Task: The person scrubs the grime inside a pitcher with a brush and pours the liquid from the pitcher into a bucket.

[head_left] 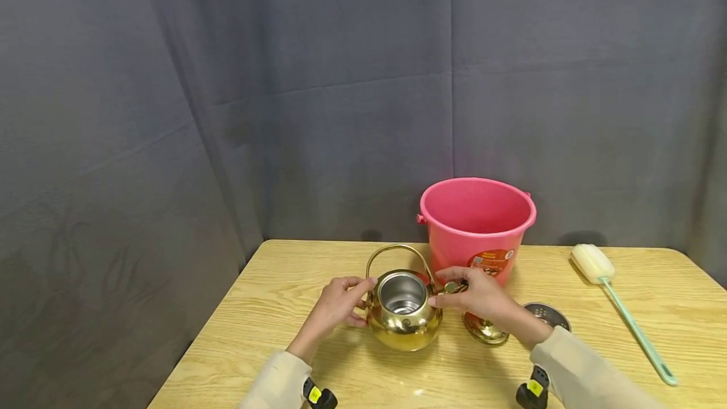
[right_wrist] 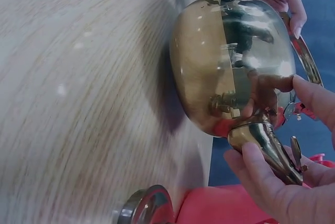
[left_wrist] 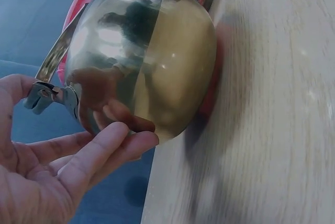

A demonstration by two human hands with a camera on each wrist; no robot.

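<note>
A shiny gold kettle (head_left: 404,334) without its lid shows its steel inside in the head view, between both hands. Its hoop handle (head_left: 399,247) stands up. My left hand (head_left: 339,303) holds the kettle's left side, thumb by the handle's hinge and fingertips against the lower body. With its fingers around the spout (right_wrist: 265,153), my right hand (head_left: 479,295) grips the other side, the thumb on the body. The kettle is close over the table, its shadow beneath. A gold lid (head_left: 486,329) lies under the right hand, which partly covers it.
A pink bucket (head_left: 474,238) stands right behind the kettle. Beside the right wrist lies a perforated metal strainer (head_left: 548,315), partly hidden by the forearm. At the right lies a sponge brush (head_left: 593,262) with a long green handle. A grey curtain (head_left: 352,144) hangs behind the wooden table (head_left: 255,346).
</note>
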